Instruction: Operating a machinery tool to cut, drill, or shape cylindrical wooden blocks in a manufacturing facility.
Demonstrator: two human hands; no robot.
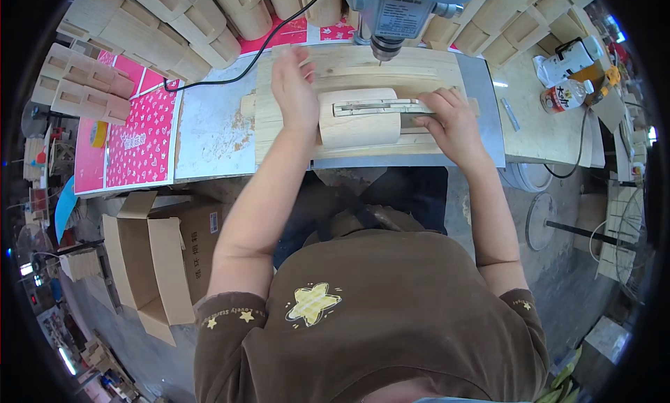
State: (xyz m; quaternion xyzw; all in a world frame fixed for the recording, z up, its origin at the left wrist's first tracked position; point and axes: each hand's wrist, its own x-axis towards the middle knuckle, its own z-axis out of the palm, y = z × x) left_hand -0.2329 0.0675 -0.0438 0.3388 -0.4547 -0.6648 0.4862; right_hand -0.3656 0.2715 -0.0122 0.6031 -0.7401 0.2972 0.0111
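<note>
A pale, rounded wooden piece (pixel 359 133) with a slot along its top lies on a wooden board jig (pixel 279 141). Along the slot runs a narrow whitish strip with dark marks (pixel 377 107), its kind unclear. My right hand (pixel 450 124) is closed around the strip's right end, thumb below and fingers over it. At the piece's left end stands my left hand (pixel 294 89), fingers loosely raised and apart, nothing seen in it; its wrist is close to the wood. Above the jig hangs the chuck of a bench drill (pixel 386 48).
Stacked slotted wooden pieces (pixel 146 33) crowd the back left, with more at the back right (pixel 513 36). A black cable (pixel 251 64) crosses the left side. On the right are a marker (pixel 510 115) and a bottle (pixel 564 96). An open cardboard box (pixel 167 263) stands on the floor.
</note>
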